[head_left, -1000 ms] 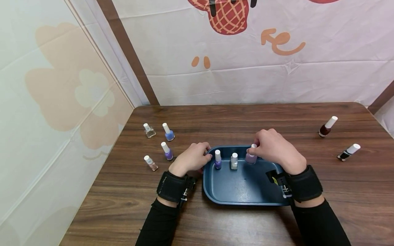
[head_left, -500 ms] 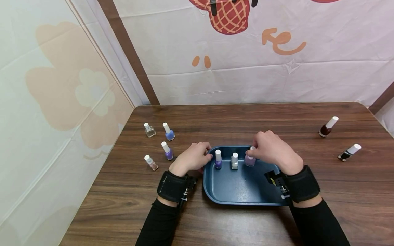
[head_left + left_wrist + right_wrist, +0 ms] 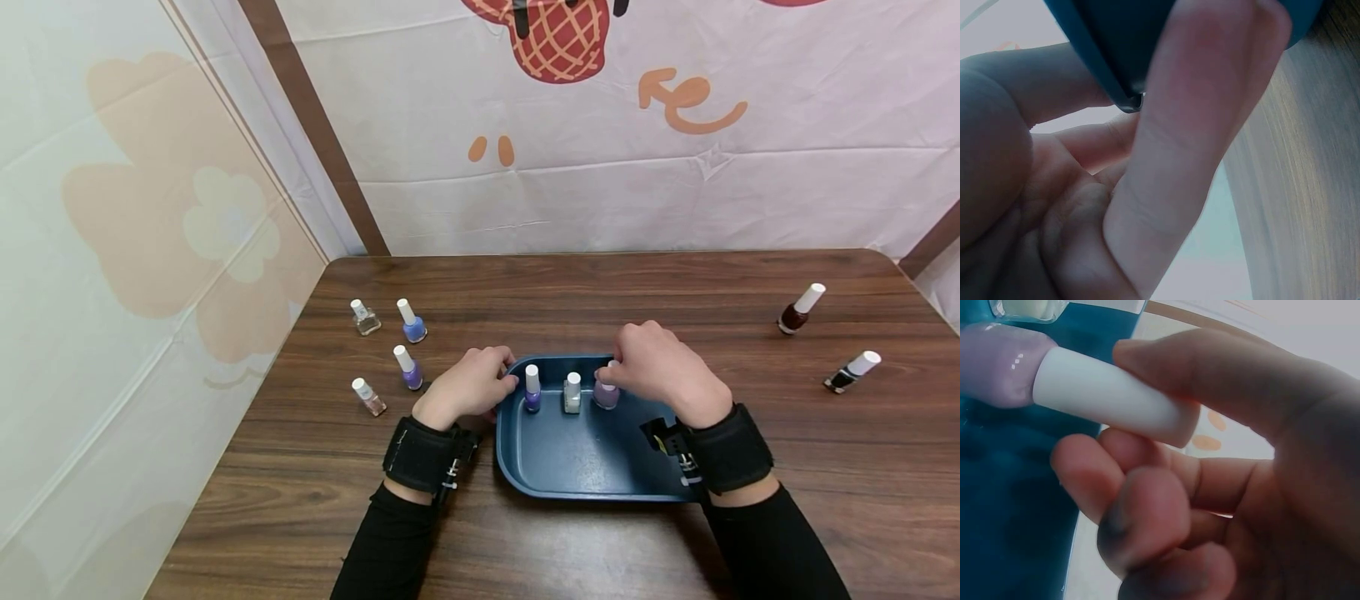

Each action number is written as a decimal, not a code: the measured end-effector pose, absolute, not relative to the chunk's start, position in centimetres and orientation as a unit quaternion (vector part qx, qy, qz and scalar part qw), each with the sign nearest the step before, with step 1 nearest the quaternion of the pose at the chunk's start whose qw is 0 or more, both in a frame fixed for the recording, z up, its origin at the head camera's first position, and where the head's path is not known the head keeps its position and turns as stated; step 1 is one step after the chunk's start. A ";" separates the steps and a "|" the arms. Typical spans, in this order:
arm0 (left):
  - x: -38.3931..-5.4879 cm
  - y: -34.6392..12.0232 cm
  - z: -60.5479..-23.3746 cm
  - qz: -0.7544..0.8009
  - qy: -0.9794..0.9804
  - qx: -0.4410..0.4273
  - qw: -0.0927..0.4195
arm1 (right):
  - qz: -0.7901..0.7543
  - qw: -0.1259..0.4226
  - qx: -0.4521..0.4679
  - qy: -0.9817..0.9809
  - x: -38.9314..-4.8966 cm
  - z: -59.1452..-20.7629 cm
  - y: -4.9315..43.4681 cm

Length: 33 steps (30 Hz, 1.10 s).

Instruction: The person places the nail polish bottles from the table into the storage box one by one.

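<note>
Right hand's (image 3: 666, 371) pinching the lilac bottle (image 3: 606, 397) by its white cap (image 3: 1110, 394), roughly upright right below it; left hand's (image 3: 467, 385) farther off, gripping the blue tray (image 3: 592, 497).

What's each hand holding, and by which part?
The right hand holds the mauve bottle by its white cap; the left hand grips the blue tray by its left rim.
</note>
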<state>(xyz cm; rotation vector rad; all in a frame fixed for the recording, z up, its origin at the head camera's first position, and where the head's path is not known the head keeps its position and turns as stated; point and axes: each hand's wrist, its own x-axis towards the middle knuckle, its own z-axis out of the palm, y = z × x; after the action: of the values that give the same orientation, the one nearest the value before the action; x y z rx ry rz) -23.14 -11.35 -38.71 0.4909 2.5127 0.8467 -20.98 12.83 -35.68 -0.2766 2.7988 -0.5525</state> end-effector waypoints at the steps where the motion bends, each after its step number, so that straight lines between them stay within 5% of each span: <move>1: -23.2 -11.4 -38.7 0.306 0.909 0.178 0.220 | -0.190 0.138 -0.094 0.968 -21.0 -35.7 12.8; 33: -23.2 -11.4 -38.7 0.302 0.909 0.183 0.220 | -0.172 0.131 -0.081 0.973 -20.5 -36.0 12.2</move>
<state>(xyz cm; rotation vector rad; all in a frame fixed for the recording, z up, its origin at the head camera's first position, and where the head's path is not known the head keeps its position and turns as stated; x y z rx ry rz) -23.18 -11.42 -38.73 0.5055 2.5150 0.8348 -20.52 12.22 -35.97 -0.2365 2.8245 -0.5006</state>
